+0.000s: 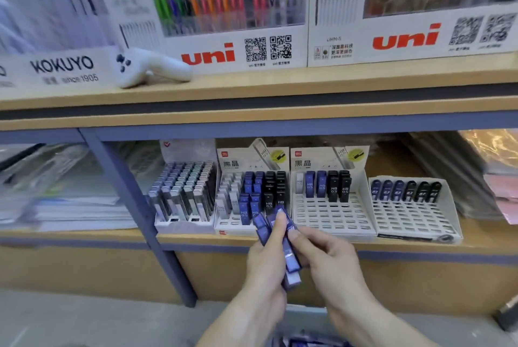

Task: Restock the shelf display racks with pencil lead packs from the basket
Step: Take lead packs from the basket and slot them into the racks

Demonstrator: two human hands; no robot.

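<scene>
We are mid-restock, just below centre of the frame: our left hand (266, 257) grips a fanned bunch of blue lead packs (281, 237), fingers curled round it, while our right hand (328, 259) pinches one pack at the bunch's right side, seemingly to draw it free. More blue packs show at the bottom edge (308, 342), presumably in the basket, though we cannot make the basket out.

Next, we judge, comes seating that single pack upright in an open slot. The part-filled rack (224, 223) right above our hands has blue columns with few gaps at its front; the middle rack (333, 215) and the right-hand rack (414, 217) have many bare slots in their lower rows.

Room is tight: the shelf above (252, 119) overhangs, and the racks stand touching side by side near the lower shelf's front edge (392, 245), so we should come in low from the front
</scene>
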